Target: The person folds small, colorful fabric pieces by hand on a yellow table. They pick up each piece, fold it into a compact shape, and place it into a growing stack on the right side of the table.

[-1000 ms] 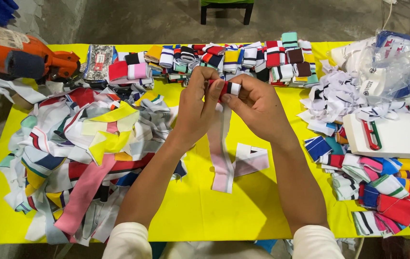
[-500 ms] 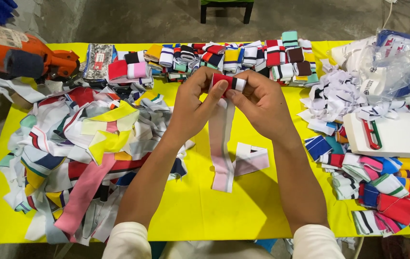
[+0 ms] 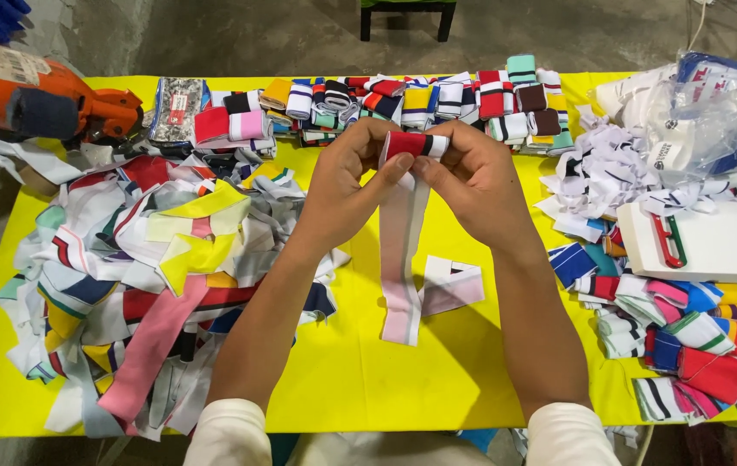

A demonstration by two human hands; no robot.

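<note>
Above the middle of a yellow table, my left hand and my right hand meet, both pinching the top of a knit fabric strip. Its upper end is red with black and white stripes and is partly folded between my fingers. The pale pink and white length hangs down, and its tail bends up to the right on the table. My thumbs press the strip's folded top edge.
A loose heap of coloured fabric strips lies at the left. Folded striped pieces line the far edge, and more lie at the right. A white board with a red handle, a clear plastic bag and an orange tool are also here.
My hands have kept working the strip's top end and shifted slightly. The red striped end now shows more between my fingers.
</note>
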